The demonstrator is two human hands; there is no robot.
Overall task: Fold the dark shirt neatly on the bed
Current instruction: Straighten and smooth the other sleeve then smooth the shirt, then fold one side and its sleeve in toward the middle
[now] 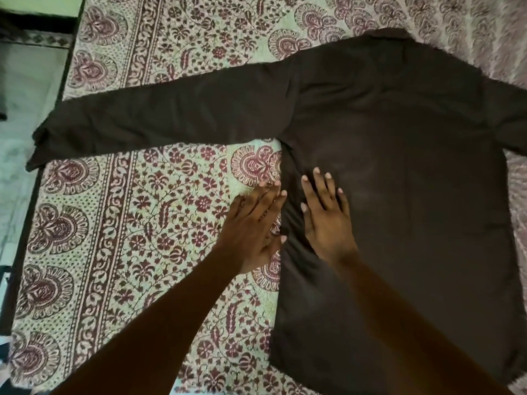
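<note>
**Q:** Left hand (pixel 253 226) first: how does it lie?

**A:** Palm down, with the fingers straight and close together. It rests on the patterned sheet (pixel 128 223) of the bed, just beside the side edge of the dark shirt (pixel 399 166). It grips nothing. I cannot tell whether the fingertips touch the cloth.

**Q:** And what is at the far left?

**A:** A strip of pale floor (pixel 25 81), then the bed's dark edge (pixel 17 252). One long sleeve (pixel 171 115) runs out sideways from the shirt. Its cuff (pixel 40 146) reaches that edge and hangs slightly over it.

**Q:** What about the right hand (pixel 328 223)?

**A:** It is just beside the left one and apart from it. The fingers are spread and it is pressed flat on the shirt's body, close to the side seam. It pinches nothing.

**Q:** How does the shirt itself lie?

**A:** It is spread flat on the bed and not yet folded. The collar (pixel 385 34) points away from the person and the hem is nearest them. It covers the right half of the view. The other sleeve (pixel 513 118) runs off the right border.
</note>
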